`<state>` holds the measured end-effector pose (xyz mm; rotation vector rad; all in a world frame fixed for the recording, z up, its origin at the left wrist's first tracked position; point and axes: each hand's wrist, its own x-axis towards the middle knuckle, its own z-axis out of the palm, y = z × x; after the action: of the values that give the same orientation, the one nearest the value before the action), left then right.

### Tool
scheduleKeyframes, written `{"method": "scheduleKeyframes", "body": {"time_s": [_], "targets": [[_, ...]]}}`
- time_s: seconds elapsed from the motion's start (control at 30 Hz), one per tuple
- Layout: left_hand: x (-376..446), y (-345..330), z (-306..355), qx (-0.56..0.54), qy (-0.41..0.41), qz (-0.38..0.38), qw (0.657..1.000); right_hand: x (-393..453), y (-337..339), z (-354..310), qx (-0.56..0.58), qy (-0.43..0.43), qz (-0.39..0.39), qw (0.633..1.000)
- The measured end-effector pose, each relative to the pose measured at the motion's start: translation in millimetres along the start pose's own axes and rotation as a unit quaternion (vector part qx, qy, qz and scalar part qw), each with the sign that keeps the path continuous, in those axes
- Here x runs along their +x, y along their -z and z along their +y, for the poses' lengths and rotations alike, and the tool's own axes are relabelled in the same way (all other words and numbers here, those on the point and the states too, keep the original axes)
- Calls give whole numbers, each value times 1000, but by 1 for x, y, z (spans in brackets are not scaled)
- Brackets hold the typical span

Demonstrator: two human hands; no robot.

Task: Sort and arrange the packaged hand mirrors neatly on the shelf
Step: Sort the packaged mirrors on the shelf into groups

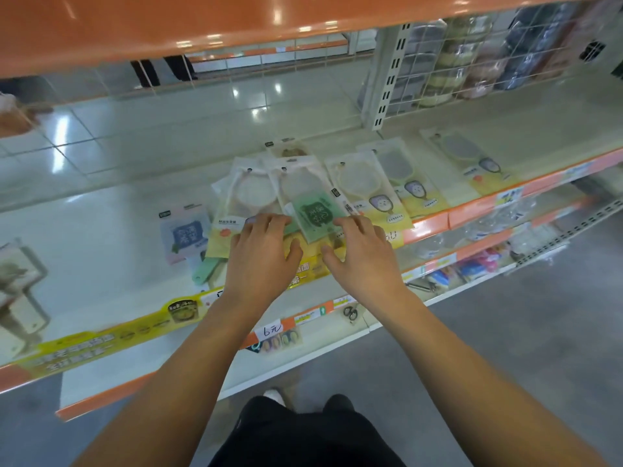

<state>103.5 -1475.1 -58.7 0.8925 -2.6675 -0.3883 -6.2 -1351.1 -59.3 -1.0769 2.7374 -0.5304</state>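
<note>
Several packaged hand mirrors lie flat on a white shelf [108, 230]. A loose overlapping pile sits in the middle, topped by a pack with a green card [317, 212]. My left hand [264, 252] rests on the pile's left front edge, fingers spread over a yellow-card pack [224, 235]. My right hand [362, 251] rests on the right front edge, fingers touching the green-card pack. To the right, more mirror packs [359, 185] [399, 170] [472, 161] lie side by side. A blue-card pack [183, 232] lies to the left.
An orange shelf [168, 25] hangs overhead. A white upright post [387, 79] and wire grid with stacked goods stand at the back right. A standing mirror [20, 288] sits far left. Lower shelves hold small items, including scissors [351, 312]. Price strips line the shelf's front edge.
</note>
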Motion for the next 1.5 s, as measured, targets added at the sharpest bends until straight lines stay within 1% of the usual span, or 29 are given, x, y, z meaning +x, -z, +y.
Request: {"method": "scheduleKeyframes", "body": {"time_s": [0.13,0.27,0.43,0.53,0.73,1.0,1.17,1.23,1.33,1.43,1.5], "targets": [[9,6,-19,-11,-1,0,1000,14,-5,-18,1,-16,-16,1000],[17,6,-32,-22,-2,3,1000,30,-14,-34,-20,-34,-1,999],[23,7,-49,-32,3,-5,999,46,-26,-54,-60,-74,-16,995],[27,8,-56,-37,7,-15,999,52,-31,-59,-62,-83,-25,994],[30,7,-67,-31,12,-29,999,59,-42,-62,-48,-71,-14,996],[34,5,-62,-35,36,-38,998,74,-49,-54,-11,-24,10,1000],[37,3,-56,-33,57,-35,997,92,-47,-50,-4,-1,-4,1000],[41,4,-54,-30,68,-29,997,101,-44,-50,-3,0,3,1000],[47,4,-50,-24,84,-22,996,108,-37,-51,-11,-24,21,999],[47,2,-45,-27,96,-8,995,111,-36,-50,-52,-36,-32,997],[46,0,-41,-24,106,-5,994,113,-35,-49,-59,-30,-60,996]]}}
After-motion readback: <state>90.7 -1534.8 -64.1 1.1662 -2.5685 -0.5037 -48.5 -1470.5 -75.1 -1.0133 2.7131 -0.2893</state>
